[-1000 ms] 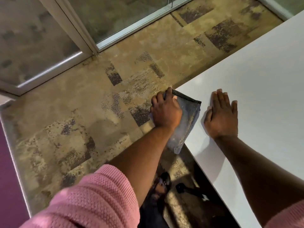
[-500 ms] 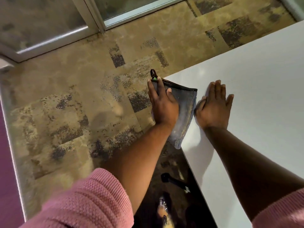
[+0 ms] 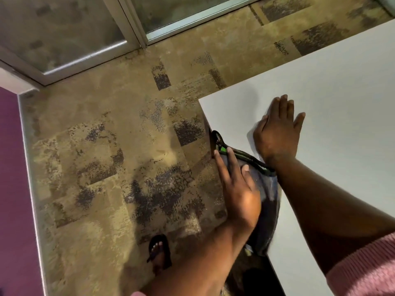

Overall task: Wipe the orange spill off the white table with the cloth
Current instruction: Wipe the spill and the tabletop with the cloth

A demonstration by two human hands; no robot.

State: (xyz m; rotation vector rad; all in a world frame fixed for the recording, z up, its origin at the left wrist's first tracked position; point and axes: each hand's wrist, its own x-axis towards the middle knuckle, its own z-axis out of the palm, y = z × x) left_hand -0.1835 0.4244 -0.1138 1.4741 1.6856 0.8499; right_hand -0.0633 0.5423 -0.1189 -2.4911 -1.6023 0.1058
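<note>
One patterned carpet floor (image 3: 111,159) fills everything to the left of both hands, with one glass door frame (image 3: 132,39) along its far side. One white worktop (image 3: 342,103) spreads under and to the right of the right hand, its corner just beyond the left hand's fingertips. No orange mark shows on the visible part of the worktop.

Two bare forearms reach in from below, and one pink knitted sleeve cuff (image 3: 363,268) shows at the near end of the right arm.

One dark grey cloth (image 3: 266,201) with a black hem and a small green tag hangs over the worktop's left edge, directly under the left hand and just near-left of the right wrist; its lower part droops below the edge.

The right hand (image 3: 277,133) lies flat, palm down on the worktop, its fingers stretched out and holding nothing. The left hand (image 3: 237,189) presses flat on the cloth against the worktop's edge, its fingers extended side by side rather than curled around the fabric.

One foot in a black sandal (image 3: 159,251) stands on the carpet, near-left of the left hand.
</note>
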